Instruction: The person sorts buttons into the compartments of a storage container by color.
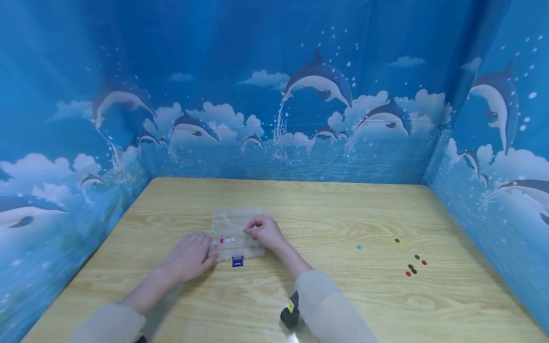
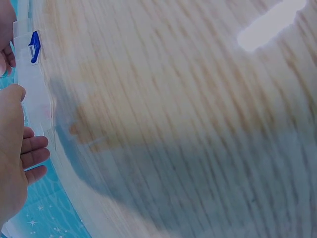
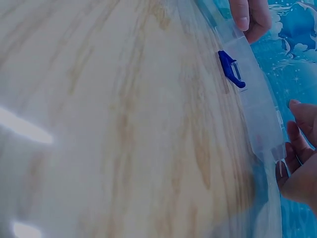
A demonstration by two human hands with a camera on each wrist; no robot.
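A clear plastic compartment box (image 1: 236,220) lies with its lid raised on the far side and a blue latch (image 1: 237,261) on its near edge. Inside sit a pink disc (image 1: 221,240), white discs (image 1: 230,240) and an orange-red disc (image 1: 255,238). Over the box's right part, my right hand (image 1: 267,232) pinches a small bluish-green disc (image 1: 245,230) between thumb and fingertips. My left hand (image 1: 188,257) rests against the box's left side, fingers extended; the left wrist view shows this hand (image 2: 15,153) alongside the translucent box wall (image 2: 35,94).
Loose discs lie at the table's right: a blue disc (image 1: 359,247), green discs (image 1: 417,257), red discs (image 1: 424,262), black discs (image 1: 412,269) and yellow ones. A black device (image 1: 290,314) sits by the right sleeve. Dolphin-print curtains (image 1: 283,162) border the wooden table (image 1: 326,209).
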